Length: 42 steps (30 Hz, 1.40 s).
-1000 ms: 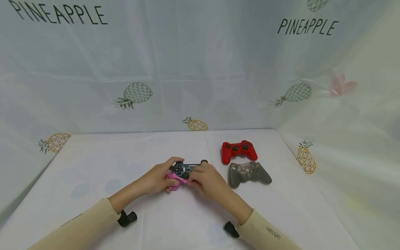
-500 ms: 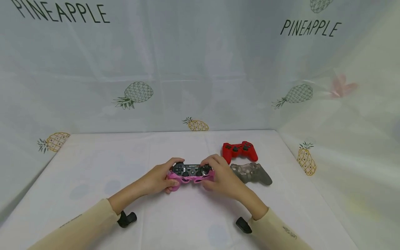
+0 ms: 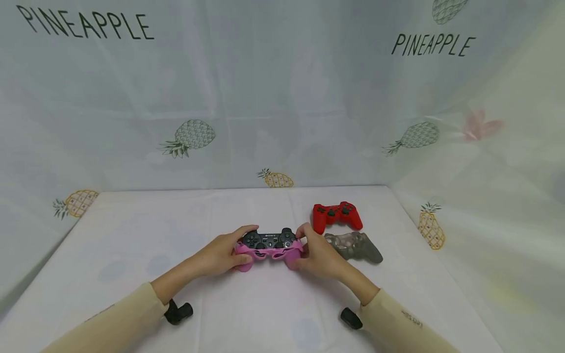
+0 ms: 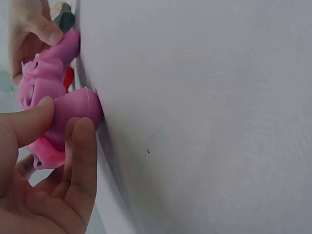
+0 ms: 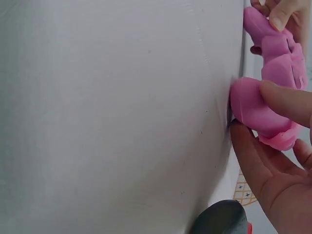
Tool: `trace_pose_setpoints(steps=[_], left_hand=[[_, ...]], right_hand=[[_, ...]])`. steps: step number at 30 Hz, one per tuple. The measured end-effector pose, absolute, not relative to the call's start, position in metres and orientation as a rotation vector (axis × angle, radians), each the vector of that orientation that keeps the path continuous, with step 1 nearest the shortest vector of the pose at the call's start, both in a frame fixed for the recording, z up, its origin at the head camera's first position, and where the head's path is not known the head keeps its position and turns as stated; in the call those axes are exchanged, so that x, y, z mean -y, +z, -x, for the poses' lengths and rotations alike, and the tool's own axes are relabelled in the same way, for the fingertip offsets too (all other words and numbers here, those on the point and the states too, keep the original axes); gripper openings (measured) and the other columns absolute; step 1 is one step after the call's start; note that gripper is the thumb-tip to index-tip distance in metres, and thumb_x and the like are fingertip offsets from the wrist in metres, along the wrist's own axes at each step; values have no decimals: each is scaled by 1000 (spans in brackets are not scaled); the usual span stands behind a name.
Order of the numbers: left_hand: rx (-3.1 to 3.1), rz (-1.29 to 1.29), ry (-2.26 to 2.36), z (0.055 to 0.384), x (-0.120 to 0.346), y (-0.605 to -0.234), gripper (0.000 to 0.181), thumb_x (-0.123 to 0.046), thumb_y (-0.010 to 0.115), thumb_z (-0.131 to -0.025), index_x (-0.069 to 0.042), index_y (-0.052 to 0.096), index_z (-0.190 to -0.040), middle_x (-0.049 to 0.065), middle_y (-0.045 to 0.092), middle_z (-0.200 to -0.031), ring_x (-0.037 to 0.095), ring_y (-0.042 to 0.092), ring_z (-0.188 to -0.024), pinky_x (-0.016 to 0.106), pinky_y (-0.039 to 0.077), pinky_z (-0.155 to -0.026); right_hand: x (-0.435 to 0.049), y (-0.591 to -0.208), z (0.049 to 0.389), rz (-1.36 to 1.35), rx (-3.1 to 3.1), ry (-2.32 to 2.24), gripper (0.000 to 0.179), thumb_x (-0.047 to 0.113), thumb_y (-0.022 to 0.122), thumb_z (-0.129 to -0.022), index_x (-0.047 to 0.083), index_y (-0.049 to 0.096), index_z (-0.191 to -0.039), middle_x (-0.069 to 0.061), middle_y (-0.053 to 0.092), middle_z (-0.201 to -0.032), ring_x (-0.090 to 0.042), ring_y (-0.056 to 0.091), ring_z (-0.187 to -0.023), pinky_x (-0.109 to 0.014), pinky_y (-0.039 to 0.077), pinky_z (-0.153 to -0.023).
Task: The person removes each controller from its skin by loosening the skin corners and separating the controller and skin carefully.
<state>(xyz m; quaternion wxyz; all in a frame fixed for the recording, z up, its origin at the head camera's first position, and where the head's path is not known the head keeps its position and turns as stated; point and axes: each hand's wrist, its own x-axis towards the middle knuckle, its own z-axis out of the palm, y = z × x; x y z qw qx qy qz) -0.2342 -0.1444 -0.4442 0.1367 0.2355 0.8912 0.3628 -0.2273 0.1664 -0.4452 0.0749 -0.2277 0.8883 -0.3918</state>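
A black game controller [image 3: 270, 240] marked SONY lies on the white table, its far face with the buttons bare. A pink rubbery cover [image 3: 293, 258] wraps both handles and the near edge. My left hand [image 3: 216, 255] grips the left handle, thumb over the cover and fingers beneath, as the left wrist view shows on the pink handle [image 4: 78, 109]. On the other side my right hand [image 3: 324, 256] holds the right handle between thumb and fingers, with its index finger at the controller's far right corner. In the right wrist view the covered handle [image 5: 251, 105] sits close to the tabletop.
A red game controller [image 3: 337, 215] lies behind my right hand. Nearer, a grey controller-shaped piece [image 3: 358, 246] with a wrinkled middle is partly hidden by that hand. Black wrist-camera parts [image 3: 178, 312] stick out by both sleeves. A pineapple-print cloth [image 3: 282, 98] hangs behind the table.
My right hand has moved from the controller's middle rightward to its right handle. The pink cover, bunched at the left before, now stretches over the right handle too. My left hand has stayed put.
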Motion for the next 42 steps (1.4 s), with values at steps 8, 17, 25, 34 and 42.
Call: trace_pose_setpoints(steps=[8, 17, 25, 34, 42], left_hand=[[-2569, -495, 1239, 229, 158, -438, 76, -31, 78, -99, -23, 32, -158, 14, 66, -125, 15, 61, -68, 33, 49, -69], [-2573, -400, 1411, 214, 164, -424, 61, -37, 73, -103, -14, 30, -140, 5, 71, -118, 17, 63, -93, 35, 47, -81], [-2603, -251, 1484, 194, 166, -425, 54, -46, 70, -103, -16, 41, -137, 3, 68, -114, 18, 61, -97, 31, 46, -77], [-2658, -68, 1545, 172, 166, -427, 60, -56, 73, -97, -18, 56, -139, 7, 68, -126, 17, 67, -97, 34, 52, -78], [-2506, -8, 1638, 160, 174, -434, 71, -45, 86, -90, -21, 54, -149, 7, 55, -150, 19, 68, -112, 36, 53, -84]], right_hand=[[-161, -441, 230, 542, -2516, -1451, 49, 9, 83, -91, 14, 48, -126, -6, 62, -119, -21, 67, -96, -34, 57, -84], [-144, -433, 220, 413, -2362, -1756, 48, 8, 79, -95, 12, 48, -131, -11, 56, -133, -24, 64, -103, -33, 56, -89], [-127, -437, 203, 302, -2338, -1850, 74, 14, 91, -86, 16, 45, -143, -15, 64, -111, -25, 62, -98, -32, 56, -78], [-113, -441, 184, 233, -2476, -1809, 71, 15, 92, -84, 11, 53, -143, -13, 65, -102, -21, 62, -88, -27, 55, -71], [-109, -447, 177, 141, -2393, -1841, 66, 17, 94, -82, 8, 54, -133, -14, 66, -111, -21, 67, -88, -31, 56, -70]])
